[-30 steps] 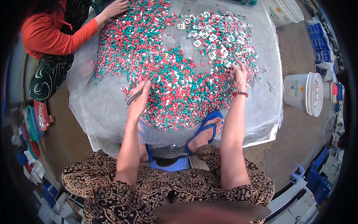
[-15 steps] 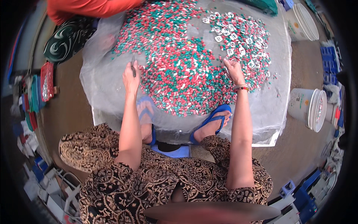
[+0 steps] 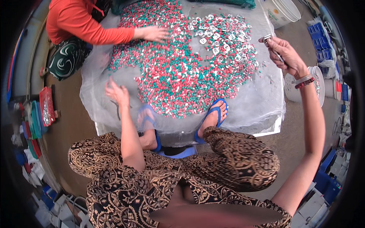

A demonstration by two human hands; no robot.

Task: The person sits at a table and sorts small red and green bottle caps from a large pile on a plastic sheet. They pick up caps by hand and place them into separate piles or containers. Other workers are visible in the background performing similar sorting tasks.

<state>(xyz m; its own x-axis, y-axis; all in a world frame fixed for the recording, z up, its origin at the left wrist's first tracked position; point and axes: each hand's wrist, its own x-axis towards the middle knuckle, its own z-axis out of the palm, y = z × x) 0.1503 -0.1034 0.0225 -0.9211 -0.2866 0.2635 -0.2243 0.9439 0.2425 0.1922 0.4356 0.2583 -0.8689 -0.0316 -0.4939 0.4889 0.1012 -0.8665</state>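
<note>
My right hand [image 3: 283, 53] is raised off the sheet's right edge. Its fingertips pinch a small pale slotted buckle [image 3: 267, 37], and a dark slim metal tool [image 3: 280, 57] lies across the palm. At the left, my left hand [image 3: 118, 94] hovers over the sheet with fingers apart; a thin dark curved tool [image 3: 115, 104] shows beside its wrist, and whether the hand holds it I cannot tell. Between my hands spreads a pile of small red, green and white pieces [image 3: 182, 83]. Several white slotted buckles [image 3: 216, 36] lie on its far right part.
A translucent plastic sheet [image 3: 102, 114] lies under the pile. My blue sandals [image 3: 215, 114] rest at its near edge. Across on the left, a person in an orange sleeve [image 3: 83, 26] reaches over the pile. White buckets [image 3: 315, 95] and blue crates [image 3: 319, 41] stand right; a red basket [image 3: 46, 106] stands left.
My right hand has moved right and up from the pile, lifting a buckle. My left hand has come nearer and left, its fingers loosening. The other person's hand has come out over the pile.
</note>
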